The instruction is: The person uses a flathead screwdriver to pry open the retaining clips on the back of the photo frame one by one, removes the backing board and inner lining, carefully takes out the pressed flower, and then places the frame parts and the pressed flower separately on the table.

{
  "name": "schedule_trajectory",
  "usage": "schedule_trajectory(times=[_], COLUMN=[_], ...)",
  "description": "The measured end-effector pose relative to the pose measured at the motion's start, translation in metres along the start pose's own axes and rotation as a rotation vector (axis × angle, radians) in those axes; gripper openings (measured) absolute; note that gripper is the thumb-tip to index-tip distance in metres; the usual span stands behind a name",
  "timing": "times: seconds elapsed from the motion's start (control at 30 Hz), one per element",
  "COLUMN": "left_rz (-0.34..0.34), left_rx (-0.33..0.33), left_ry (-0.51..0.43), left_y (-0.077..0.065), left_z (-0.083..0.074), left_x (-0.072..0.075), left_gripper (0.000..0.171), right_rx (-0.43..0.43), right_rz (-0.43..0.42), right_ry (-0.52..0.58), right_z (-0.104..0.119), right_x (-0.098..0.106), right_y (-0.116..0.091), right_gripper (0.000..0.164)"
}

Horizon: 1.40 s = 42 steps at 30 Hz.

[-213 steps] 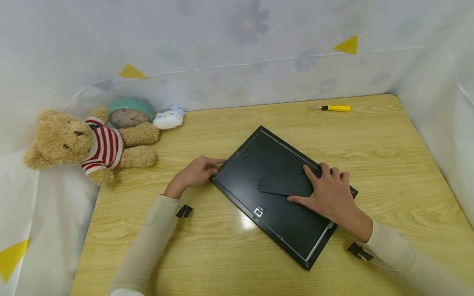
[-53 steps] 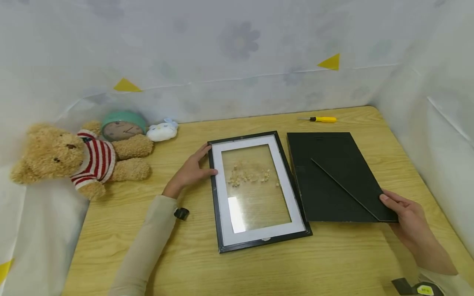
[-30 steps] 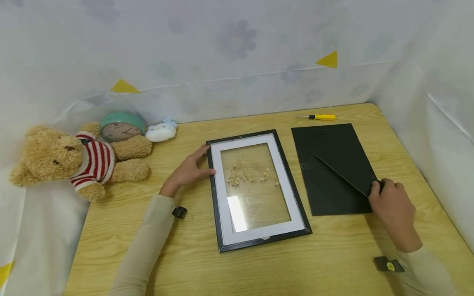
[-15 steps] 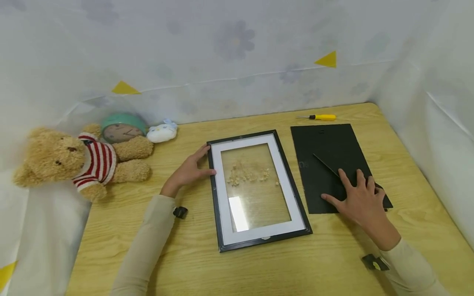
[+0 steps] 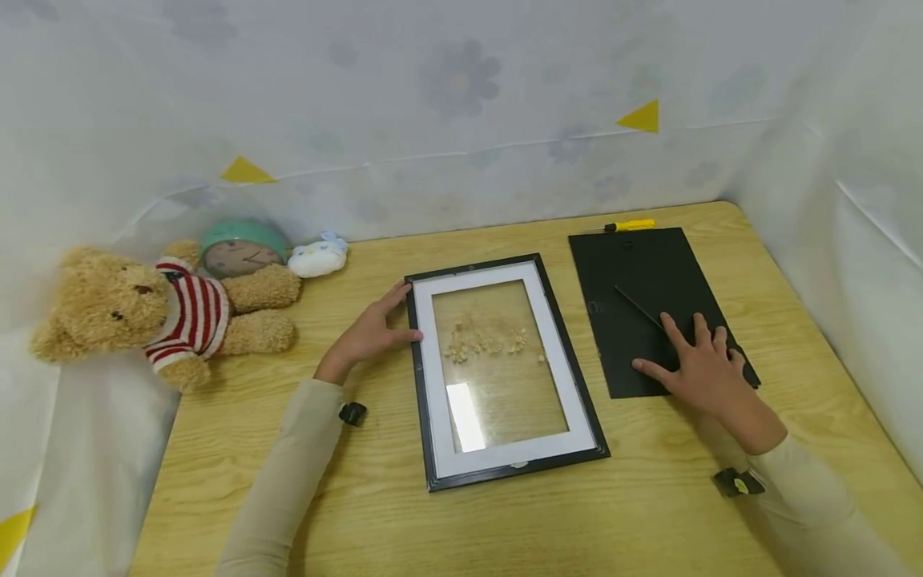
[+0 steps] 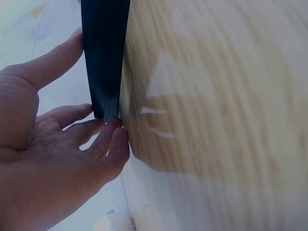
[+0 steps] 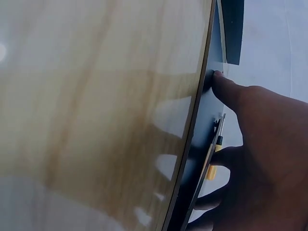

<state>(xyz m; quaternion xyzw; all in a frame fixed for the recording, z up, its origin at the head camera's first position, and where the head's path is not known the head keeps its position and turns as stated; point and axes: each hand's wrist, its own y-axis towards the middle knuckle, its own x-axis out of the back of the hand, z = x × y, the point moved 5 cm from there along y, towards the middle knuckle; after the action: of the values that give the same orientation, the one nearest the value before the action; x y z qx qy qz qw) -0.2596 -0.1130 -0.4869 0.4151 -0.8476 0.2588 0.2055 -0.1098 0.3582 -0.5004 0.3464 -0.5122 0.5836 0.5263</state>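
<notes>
Fingers of the right hand [image 5: 703,378] spread open on the black backing board [image 5: 626,344], perhaps to settle it on the surface [image 5: 519,525], well clear of the frame [image 5: 568,353]. Loosely extended, the left hand's [image 5: 368,332] fingers touch the frame's left edge, likely steadying it; neither hand grips. The screwdriver [image 5: 636,225] lies just behind the board.

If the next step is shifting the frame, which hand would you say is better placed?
The left hand, I'd judge: it touches the frame's left edge, while the right hand rests on the black backing board beside it.
</notes>
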Motion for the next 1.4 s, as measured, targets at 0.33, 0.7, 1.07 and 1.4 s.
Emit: schedule_trajectory(times=[0.33,0.7,1.07,1.4], left_rz=[0.010,0.003,-0.006,0.027], left_rx=[-0.026,-0.024,-0.032,-0.081], left_ry=[-0.001,-0.004,0.019,0.210], left_y=[-0.002,-0.005,-0.005,-0.032], left_z=[-0.001,0.000,-0.003,-0.013], left_x=[0.000,0.001,0.001,-0.009], left_gripper=[0.091,0.091,0.092,0.127], right_rx=[0.024,0.049,0.053,0.192], right_rz=[0.011,0.012,-0.016,-0.215], right_ry=[-0.003,-0.018,-0.033,0.093], right_z=[-0.001,-0.004,-0.007,0.035], right_x=[0.006,0.005,0.011,0.054], right_y=[0.011,0.024,0.027,0.014], right_gripper=[0.101,0.101,0.101,0.082])
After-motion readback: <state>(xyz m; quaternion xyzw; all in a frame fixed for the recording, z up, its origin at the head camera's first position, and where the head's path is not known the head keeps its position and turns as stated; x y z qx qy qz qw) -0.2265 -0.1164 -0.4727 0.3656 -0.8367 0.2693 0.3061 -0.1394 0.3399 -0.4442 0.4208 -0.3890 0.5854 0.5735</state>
